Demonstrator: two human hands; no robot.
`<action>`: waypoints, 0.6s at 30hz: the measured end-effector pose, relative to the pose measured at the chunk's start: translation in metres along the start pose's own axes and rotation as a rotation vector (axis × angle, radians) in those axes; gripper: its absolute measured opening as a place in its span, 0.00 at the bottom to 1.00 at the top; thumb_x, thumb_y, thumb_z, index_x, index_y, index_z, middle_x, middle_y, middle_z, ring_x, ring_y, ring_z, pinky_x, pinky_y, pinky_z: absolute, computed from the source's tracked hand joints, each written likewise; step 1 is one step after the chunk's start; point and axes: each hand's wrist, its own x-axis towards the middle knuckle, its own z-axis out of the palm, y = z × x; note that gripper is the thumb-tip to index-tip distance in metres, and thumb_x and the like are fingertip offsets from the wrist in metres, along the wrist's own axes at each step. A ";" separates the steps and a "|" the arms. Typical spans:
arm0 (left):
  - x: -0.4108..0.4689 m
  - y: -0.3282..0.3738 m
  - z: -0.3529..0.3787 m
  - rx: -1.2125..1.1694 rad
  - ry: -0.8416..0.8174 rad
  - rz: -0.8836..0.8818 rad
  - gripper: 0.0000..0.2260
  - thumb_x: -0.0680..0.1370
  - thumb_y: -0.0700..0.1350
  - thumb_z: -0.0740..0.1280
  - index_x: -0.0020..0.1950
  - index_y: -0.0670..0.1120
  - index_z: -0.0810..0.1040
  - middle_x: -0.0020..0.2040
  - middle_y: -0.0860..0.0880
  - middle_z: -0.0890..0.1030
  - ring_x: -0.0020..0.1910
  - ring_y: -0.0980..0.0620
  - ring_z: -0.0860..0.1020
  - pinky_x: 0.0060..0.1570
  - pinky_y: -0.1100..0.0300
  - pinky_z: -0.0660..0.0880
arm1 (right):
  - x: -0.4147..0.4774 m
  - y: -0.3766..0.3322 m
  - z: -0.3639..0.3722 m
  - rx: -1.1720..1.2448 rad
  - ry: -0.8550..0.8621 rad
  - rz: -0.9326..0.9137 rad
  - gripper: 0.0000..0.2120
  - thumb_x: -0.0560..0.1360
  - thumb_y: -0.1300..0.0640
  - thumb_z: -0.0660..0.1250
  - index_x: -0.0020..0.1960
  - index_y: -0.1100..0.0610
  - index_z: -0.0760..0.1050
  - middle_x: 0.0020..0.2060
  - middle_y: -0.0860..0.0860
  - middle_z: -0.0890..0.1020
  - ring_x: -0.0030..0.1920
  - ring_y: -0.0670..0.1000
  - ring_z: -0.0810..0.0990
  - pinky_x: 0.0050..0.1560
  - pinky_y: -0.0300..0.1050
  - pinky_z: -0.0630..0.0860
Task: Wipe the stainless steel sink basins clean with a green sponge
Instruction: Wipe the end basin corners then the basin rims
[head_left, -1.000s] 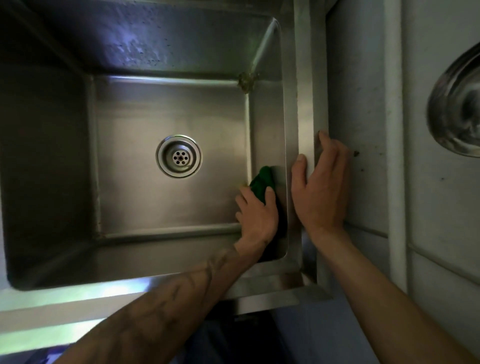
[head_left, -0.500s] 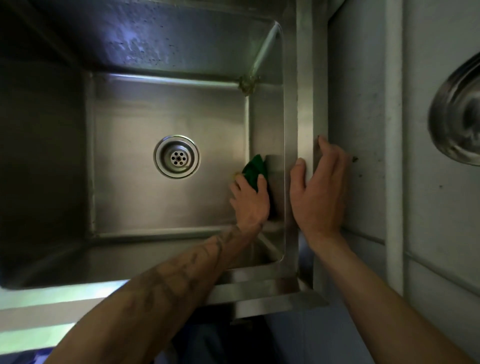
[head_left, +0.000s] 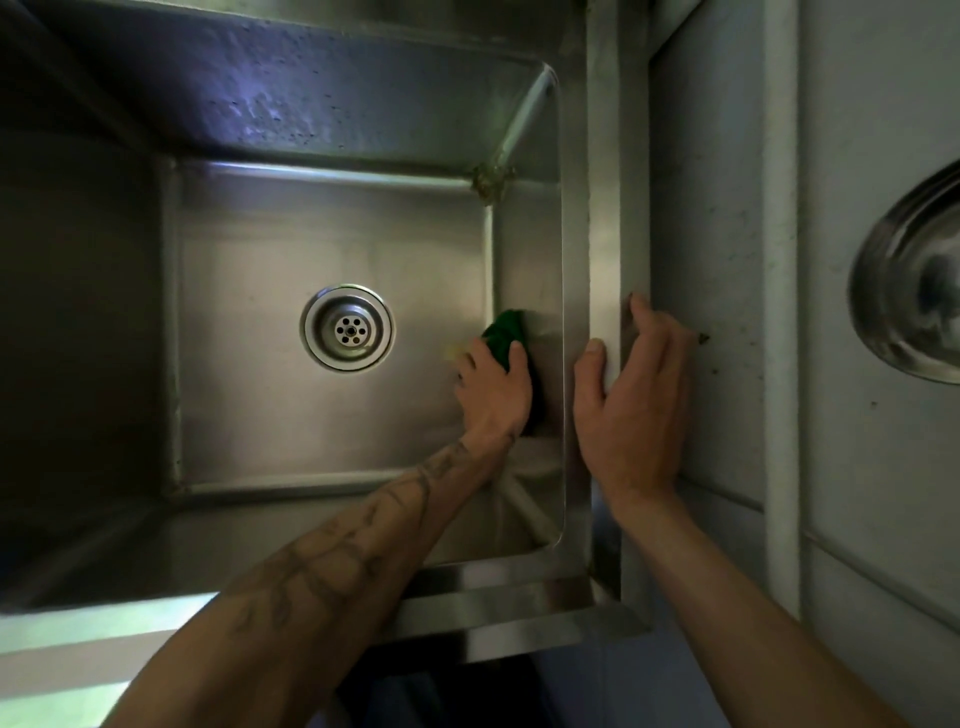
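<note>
**Two hands at the right side of the basin**

We look straight down into one stainless steel basin (head_left: 260, 415). Its round drain (head_left: 347, 328) sits mid-floor, strainer holes showing.

Left hand (head_left: 493, 387): down inside the basin, at the foot of the right-hand wall. Fingers and thumb are curled round the green sponge (head_left: 506, 332). The sponge is pressed flat against that wall, just where it meets the floor, and its upper end pokes out beyond the fingertips. The forearm is tattooed and crosses the near edge of the sink.

Right hand (head_left: 631, 410): up on the sink rim (head_left: 602, 234), the raised strip along the right side. The thumb lies on the inner face and the bent fingers go over the outer edge, so we read it as gripping the rim. The fingertips are close to the grey wall (head_left: 717, 208); we cannot tell whether they touch it.

Other notes: a brownish patch of grime (head_left: 488, 182) sits in the far right corner of the basin floor. A white pipe (head_left: 779, 312) runs along the wall to the right of the sink. Past it, at the frame edge, is a shiny round metal vessel (head_left: 914, 291), cut off, kind unclear.
</note>
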 end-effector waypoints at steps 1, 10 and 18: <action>0.000 0.011 -0.001 -0.010 0.017 0.059 0.22 0.87 0.55 0.59 0.74 0.40 0.67 0.71 0.39 0.70 0.69 0.35 0.72 0.73 0.39 0.68 | 0.000 0.000 0.000 0.000 0.000 0.001 0.24 0.84 0.50 0.62 0.77 0.59 0.66 0.68 0.58 0.72 0.62 0.52 0.75 0.58 0.43 0.75; -0.001 -0.003 -0.003 0.029 0.011 0.146 0.18 0.88 0.51 0.59 0.72 0.40 0.67 0.69 0.40 0.69 0.66 0.36 0.72 0.70 0.39 0.71 | 0.001 -0.002 -0.001 -0.001 -0.020 0.017 0.24 0.85 0.49 0.60 0.77 0.59 0.66 0.68 0.59 0.72 0.64 0.53 0.75 0.59 0.49 0.78; -0.019 0.048 -0.015 -0.077 0.090 0.466 0.14 0.88 0.48 0.59 0.72 0.43 0.68 0.63 0.48 0.68 0.62 0.52 0.70 0.65 0.64 0.69 | 0.000 -0.002 -0.002 -0.019 -0.032 0.016 0.24 0.84 0.50 0.61 0.77 0.60 0.66 0.68 0.60 0.72 0.64 0.55 0.75 0.59 0.48 0.77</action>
